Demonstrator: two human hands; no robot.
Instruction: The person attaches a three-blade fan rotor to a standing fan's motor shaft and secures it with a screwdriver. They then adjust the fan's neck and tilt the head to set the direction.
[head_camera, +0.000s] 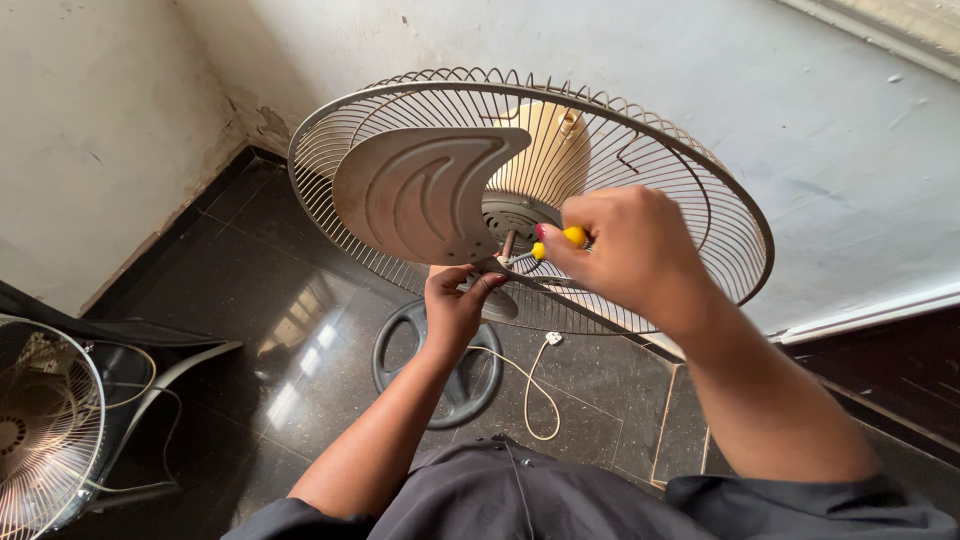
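A pedestal fan stands in front of me with its rear wire guard (700, 190) open to view and a cream motor housing (545, 150) behind it. A beige fan blade (420, 195) sits at the hub (510, 215). My right hand (630, 250) is shut on a yellow-handled screwdriver (568, 238) pointed at the hub. Just below the hub, my left hand (455, 305) grips the lower part of the blade assembly. The screwdriver's tip is hidden behind the fingers.
The fan's round dark base (400, 340) rests on the glossy black floor, with a white cable (535, 395) looping beside it. A detached front wire guard (45, 430) lies at the lower left on dark cloth. White walls meet in the corner behind.
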